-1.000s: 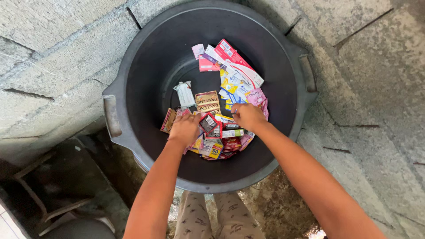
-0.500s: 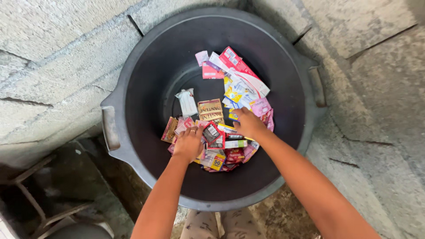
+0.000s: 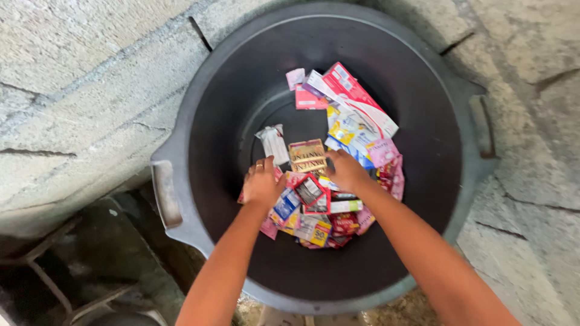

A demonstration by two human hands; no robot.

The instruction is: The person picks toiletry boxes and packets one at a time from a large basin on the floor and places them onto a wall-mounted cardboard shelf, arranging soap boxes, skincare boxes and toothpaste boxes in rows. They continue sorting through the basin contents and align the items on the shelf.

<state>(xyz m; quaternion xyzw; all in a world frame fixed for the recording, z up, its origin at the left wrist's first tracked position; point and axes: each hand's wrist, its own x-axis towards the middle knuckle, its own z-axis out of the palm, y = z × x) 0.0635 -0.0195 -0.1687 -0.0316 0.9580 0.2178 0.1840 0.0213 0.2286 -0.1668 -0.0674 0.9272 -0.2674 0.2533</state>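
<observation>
While both your hands sit in the black tub [image 3: 199,181], left hand [image 3: 263,181] lies flat, fingers spread, on the sachet pile [image 3: 320,211]; right hand [image 3: 347,171] curls on it, grip unclear, brown packet [image 3: 307,156] between the 2.

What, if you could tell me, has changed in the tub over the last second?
Little has changed. Both hands stay down on the heap of wrappers: the left hand on its left edge, the right hand beside the brown packet. Nothing was lifted or dropped. The black tub and the clear wrapper lie as before; only the camera shifted.
</observation>
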